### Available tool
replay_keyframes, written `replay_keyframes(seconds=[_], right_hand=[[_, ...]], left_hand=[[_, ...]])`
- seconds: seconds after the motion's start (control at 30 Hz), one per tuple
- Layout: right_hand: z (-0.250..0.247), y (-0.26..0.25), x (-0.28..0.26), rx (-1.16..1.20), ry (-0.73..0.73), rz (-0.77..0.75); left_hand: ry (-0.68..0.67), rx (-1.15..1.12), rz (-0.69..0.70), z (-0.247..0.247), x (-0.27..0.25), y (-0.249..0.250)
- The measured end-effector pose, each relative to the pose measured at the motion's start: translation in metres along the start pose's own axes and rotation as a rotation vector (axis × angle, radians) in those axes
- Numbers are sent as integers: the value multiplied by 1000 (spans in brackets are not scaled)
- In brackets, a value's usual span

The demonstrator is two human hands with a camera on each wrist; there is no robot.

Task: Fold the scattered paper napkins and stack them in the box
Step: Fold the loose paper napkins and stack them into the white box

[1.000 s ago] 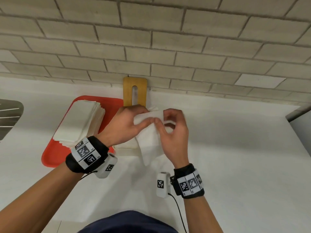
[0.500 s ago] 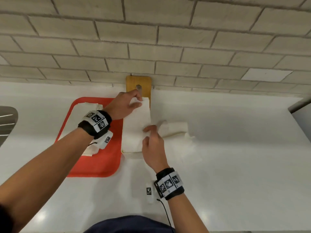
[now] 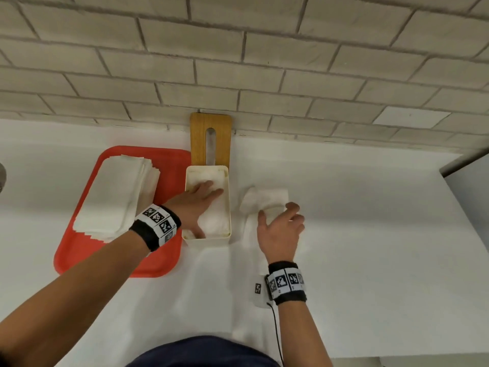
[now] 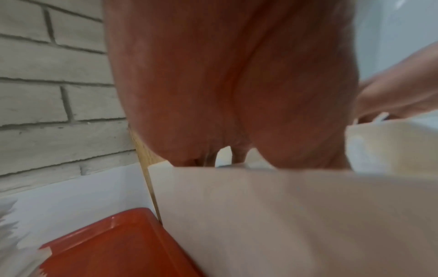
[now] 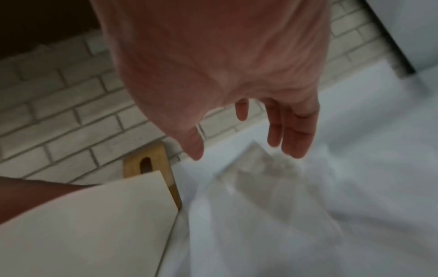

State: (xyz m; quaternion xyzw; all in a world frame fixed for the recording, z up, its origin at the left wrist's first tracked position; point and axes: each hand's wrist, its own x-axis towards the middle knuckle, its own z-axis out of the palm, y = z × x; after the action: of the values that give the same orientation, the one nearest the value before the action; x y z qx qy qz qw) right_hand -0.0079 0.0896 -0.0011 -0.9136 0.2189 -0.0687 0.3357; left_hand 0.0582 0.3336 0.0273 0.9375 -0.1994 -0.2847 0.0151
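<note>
Box (image 3: 227,207) sits mid-frame, cream, long axis running top to bottom of the head view, short far end against the wooden lid (image 3: 210,139) that leans on the brick wall (image 3: 264,62). Folded napkin (image 3: 215,221) lies flat inside it, long axis the same way as the box. I see my left hand (image 3: 197,205) reaching in from lower left, palm down on that napkin, fingers straight and spread toward the upper right, thumb toward the near end; flat, pressing, gripping nothing. Just right of the box, a loose napkin (image 3: 264,200) lies on the white counter (image 3: 370,234), long axis roughly left-right, left corner curled up. My right hand (image 3: 280,229) hangs over its near edge, fingers loosely spread and slightly bent, relaxed, holding nothing; whether the fingertips touch the paper I cannot tell. Left of the box, a red tray (image 3: 119,260) carries a napkin stack (image 3: 116,194), long axis tilted from lower left to upper right.
</note>
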Motion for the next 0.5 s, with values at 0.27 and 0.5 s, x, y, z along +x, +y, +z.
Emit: replay_keyframes(seconds=[0.27, 0.5], right_hand=[[-47, 3, 10, 391, -248, -139], [-126, -68, 2, 850, -364, -371]], left_hand=[[298, -392, -10, -33, -22, 25], [335, -1650, 256, -54, -56, 97]])
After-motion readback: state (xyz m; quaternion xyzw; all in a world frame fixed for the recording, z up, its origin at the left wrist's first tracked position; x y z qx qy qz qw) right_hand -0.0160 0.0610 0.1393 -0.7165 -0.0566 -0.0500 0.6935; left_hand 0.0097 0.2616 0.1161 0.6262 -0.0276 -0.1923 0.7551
